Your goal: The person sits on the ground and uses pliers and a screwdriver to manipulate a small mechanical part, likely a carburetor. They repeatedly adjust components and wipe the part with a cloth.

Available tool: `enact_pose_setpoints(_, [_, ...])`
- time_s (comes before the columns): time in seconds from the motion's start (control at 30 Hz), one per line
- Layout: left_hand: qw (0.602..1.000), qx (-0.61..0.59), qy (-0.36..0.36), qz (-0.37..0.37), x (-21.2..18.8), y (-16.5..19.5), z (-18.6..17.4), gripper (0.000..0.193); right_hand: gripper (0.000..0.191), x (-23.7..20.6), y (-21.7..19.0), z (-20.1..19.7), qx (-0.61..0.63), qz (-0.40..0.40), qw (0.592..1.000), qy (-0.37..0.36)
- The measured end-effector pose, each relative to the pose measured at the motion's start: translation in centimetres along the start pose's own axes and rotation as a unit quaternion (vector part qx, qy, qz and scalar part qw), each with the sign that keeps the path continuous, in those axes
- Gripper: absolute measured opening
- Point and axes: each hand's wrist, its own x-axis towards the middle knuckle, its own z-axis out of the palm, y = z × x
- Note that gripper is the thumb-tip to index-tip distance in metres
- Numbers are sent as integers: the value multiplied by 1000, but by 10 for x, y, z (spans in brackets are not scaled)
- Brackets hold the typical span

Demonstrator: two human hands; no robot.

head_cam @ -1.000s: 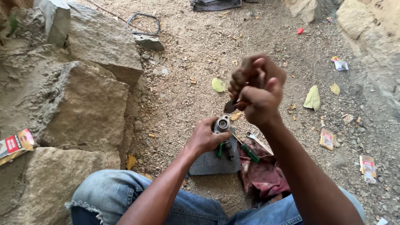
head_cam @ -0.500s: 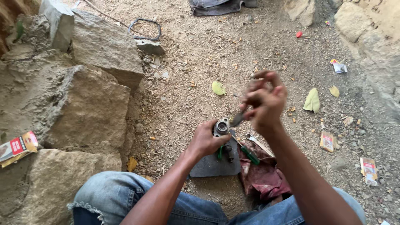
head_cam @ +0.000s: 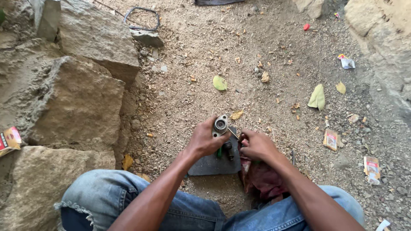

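1. Nearest: faded denim knees, then a crumpled dark red rag [head_cam: 265,179] beside a flat dark slab [head_cam: 214,164] on the gritty ground [head_cam: 257,42].
2. Left hand [head_cam: 205,141] clamped on a small grey metal cylinder part [head_cam: 221,125], upright at the slab's far edge.
3. Right hand [head_cam: 257,145] curled together low over the rag; contents hidden.
4. Risk: could tip or slip into grit.
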Motion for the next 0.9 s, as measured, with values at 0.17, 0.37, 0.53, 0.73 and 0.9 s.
enact_pose_setpoints(0.17, [997, -28, 58, -35, -3, -1, -8, 43, 45, 9, -9, 11, 19, 49, 995, -84])
enact_pose_setpoints(0.37, [993, -55, 104, -20, 1, -4, -20, 50, 63, 3, -9, 6, -55, -9, 997, -47])
enact_pose_setpoints(0.53, [994, -33, 100, -37, 2, -7, -21, 49, 69, -8, -19, -10, -75, 47, 992, -91])
enact_pose_setpoints(0.73, [994, -20, 92, -50, -2, -4, -16, 52, 56, -5, -37, -4, -60, -39, 997, -16])
enact_pose_setpoints(0.9, [995, -11, 66, -70, -2, 4, -17, 60, 54, 6, -41, 15, 13, -29, 999, -28])
